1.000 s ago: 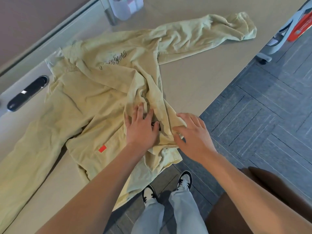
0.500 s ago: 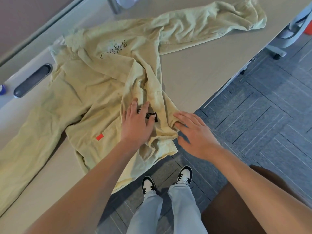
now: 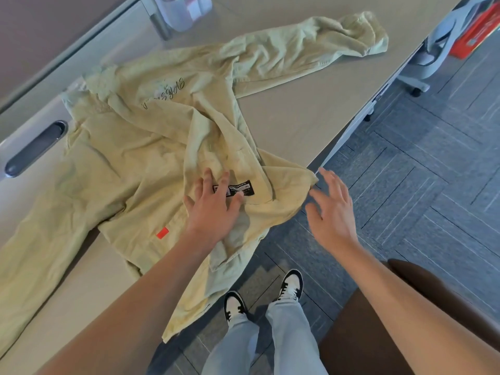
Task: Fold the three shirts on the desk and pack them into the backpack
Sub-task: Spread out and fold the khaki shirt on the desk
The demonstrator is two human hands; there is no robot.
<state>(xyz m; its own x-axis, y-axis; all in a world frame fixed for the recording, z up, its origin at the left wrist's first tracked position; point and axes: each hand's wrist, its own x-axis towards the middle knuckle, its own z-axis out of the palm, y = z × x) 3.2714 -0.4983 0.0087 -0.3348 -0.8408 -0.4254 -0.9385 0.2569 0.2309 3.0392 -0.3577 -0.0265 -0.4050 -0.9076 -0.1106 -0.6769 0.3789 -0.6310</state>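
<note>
A pale yellow-green long-sleeved shirt [image 3: 130, 147] lies spread and rumpled on the beige desk [image 3: 292, 120], one sleeve stretched to the far right, the other running off to the lower left. Its hem hangs over the desk's near edge. My left hand [image 3: 213, 209] presses flat on the cloth beside a black label [image 3: 238, 188], fingers straight. My right hand [image 3: 331, 209] hovers with spread fingers just off the desk edge, close to a corner of the shirt and holding nothing. No backpack or other shirts are in view.
A clear plastic organiser [image 3: 181, 10] stands at the desk's far edge. A dark oval cable slot [image 3: 35, 148] sits at the left. A brown seat [image 3: 405, 320] is at the lower right, and an office chair base [image 3: 422, 74] at the far right over grey carpet.
My right hand has let go of the shirt's corner and drawn away to the right, off the desk edge. My left hand stays pressed on the cloth, and the black label is now uncovered.
</note>
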